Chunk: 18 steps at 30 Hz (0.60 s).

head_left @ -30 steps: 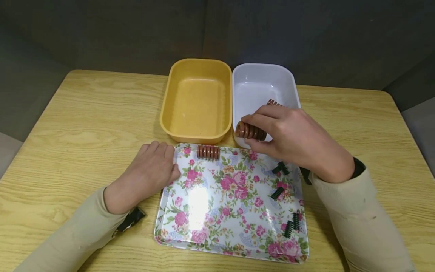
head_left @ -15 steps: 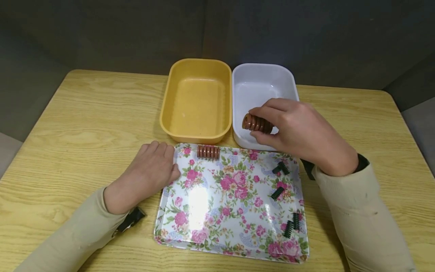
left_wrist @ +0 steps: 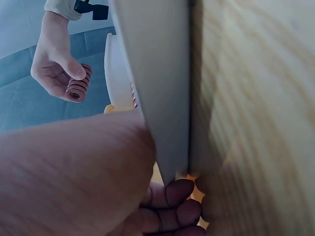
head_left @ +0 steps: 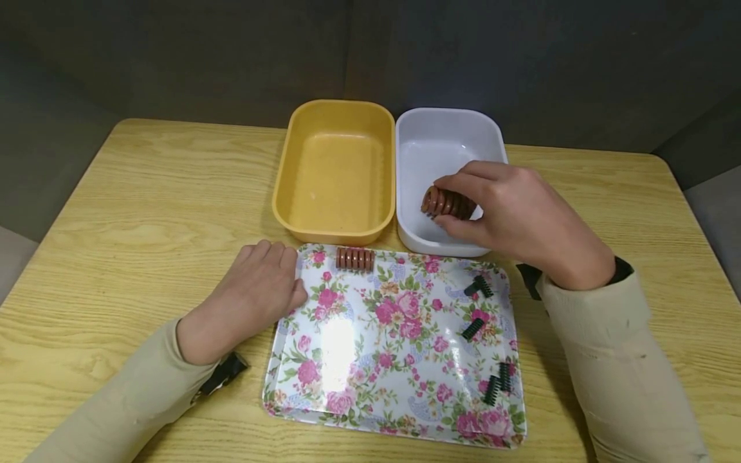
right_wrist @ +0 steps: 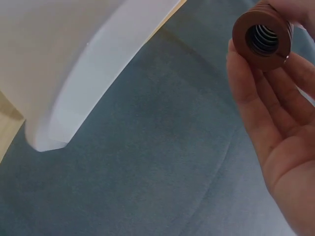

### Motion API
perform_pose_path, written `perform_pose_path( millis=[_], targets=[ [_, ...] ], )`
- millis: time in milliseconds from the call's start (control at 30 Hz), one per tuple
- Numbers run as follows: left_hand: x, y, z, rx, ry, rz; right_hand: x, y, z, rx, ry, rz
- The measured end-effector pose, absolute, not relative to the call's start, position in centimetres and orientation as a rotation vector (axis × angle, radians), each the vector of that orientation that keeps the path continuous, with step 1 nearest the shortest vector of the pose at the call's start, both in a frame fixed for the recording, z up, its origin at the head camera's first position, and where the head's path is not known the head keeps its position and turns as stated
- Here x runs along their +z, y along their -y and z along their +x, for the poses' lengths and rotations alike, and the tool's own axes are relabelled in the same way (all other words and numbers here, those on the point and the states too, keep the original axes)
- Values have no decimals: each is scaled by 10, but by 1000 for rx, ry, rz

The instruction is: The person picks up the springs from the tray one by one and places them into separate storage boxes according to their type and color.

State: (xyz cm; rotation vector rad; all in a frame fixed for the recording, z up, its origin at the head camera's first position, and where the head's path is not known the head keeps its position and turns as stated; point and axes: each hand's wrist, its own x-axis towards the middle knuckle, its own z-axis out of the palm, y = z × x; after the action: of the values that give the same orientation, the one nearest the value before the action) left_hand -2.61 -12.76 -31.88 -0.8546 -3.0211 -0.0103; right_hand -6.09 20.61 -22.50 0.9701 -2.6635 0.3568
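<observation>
In the head view my right hand [head_left: 523, 209] pinches a brown coil spring [head_left: 442, 202] between thumb and fingers, above the white bin [head_left: 419, 154]. The right wrist view shows the spring's round open end. My left hand [head_left: 246, 302] stays at the left edge of the floral tray [head_left: 399, 373], its thumb over the rim and its fingers curled against the edge. Another brown spring [head_left: 355, 259] lies along the tray's far edge. Several small dark green springs [head_left: 473, 329] lie on the tray's right side. My right hand hides part of the white bin's inside.
A yellow bin [head_left: 336, 186] stands against the white one, on its left. Both are behind the tray on the wooden table [head_left: 173, 193]. A dark partition [head_left: 231, 58] rises along the table's back edge.
My right hand has moved a little back and to the right with the spring, over the white bin. A brown spring glimpsed in that bin is now hidden. The left hand keeps its place.
</observation>
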Motion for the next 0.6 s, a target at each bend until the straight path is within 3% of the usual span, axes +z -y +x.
perform_pose_path(
  millis=[600],
  targets=[
    [-318, 128, -26, -9, 3052, -848, -235, -210, -71, 325, 2791, 898]
  ],
)
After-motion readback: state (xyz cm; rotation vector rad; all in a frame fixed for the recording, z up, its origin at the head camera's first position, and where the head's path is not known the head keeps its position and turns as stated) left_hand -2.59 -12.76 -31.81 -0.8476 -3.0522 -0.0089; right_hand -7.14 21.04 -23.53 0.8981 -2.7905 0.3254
